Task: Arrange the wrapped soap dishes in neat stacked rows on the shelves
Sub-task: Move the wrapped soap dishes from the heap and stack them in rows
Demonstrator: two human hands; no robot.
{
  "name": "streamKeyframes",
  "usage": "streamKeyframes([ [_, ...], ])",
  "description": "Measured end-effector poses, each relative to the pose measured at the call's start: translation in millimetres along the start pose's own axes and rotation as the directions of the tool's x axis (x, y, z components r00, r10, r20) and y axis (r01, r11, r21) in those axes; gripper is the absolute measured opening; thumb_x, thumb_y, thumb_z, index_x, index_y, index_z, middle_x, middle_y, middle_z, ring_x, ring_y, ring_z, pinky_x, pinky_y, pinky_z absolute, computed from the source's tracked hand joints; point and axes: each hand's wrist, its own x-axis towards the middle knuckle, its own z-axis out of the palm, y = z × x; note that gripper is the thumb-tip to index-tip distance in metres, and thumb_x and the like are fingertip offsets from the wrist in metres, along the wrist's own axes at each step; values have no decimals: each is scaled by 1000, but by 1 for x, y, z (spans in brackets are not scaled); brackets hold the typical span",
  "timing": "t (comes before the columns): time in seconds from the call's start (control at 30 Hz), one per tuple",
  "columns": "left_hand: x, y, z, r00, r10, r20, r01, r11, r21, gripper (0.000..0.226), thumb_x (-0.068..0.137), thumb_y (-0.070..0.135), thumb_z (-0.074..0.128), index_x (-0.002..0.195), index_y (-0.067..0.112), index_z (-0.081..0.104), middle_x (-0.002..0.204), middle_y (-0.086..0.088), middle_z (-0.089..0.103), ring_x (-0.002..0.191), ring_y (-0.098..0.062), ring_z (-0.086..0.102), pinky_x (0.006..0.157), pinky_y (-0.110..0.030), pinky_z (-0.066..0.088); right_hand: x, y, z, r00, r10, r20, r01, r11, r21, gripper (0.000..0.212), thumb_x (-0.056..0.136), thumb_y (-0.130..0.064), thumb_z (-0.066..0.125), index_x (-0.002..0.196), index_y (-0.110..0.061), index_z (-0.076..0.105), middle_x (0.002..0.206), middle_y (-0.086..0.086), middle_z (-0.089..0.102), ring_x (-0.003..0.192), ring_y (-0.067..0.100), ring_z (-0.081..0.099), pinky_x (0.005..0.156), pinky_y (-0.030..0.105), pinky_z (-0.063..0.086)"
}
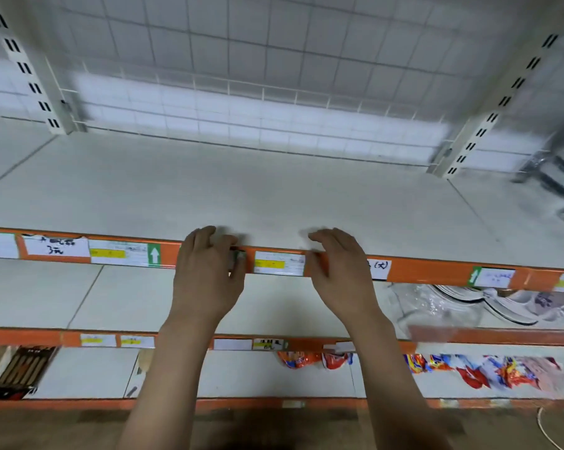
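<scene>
My left hand (206,274) and my right hand (339,271) are side by side at the front edge of the upper shelf (274,190). Their loosely curled fingers reach over its orange label strip (436,271) and hold nothing. The shelf board in front of them is bare. Wrapped soap dishes (507,306), pale and in clear plastic, lie on the middle shelf at the right, below the strip. A blurred wrapped pile (553,170) sits at the upper shelf's far right.
A wire mesh back panel (274,60) and slotted uprights (475,138) close off the shelf behind. Colourful packets (469,368) lie on the lower shelf at the right. A dark boxed set (21,371) sits on it at the left.
</scene>
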Motion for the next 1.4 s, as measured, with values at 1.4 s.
streamKeyframes([
  [1.4,6,301,162,994,-88,-70,95,991,99,34,70,17,57,97,1,71,100,-25,66,95,-45,62,83,-51,50,25,298,-163,993,-103,63,96,990,99,42,86,-37,40,107,-10,64,110,4,64,108,28,57,95,43,46],
])
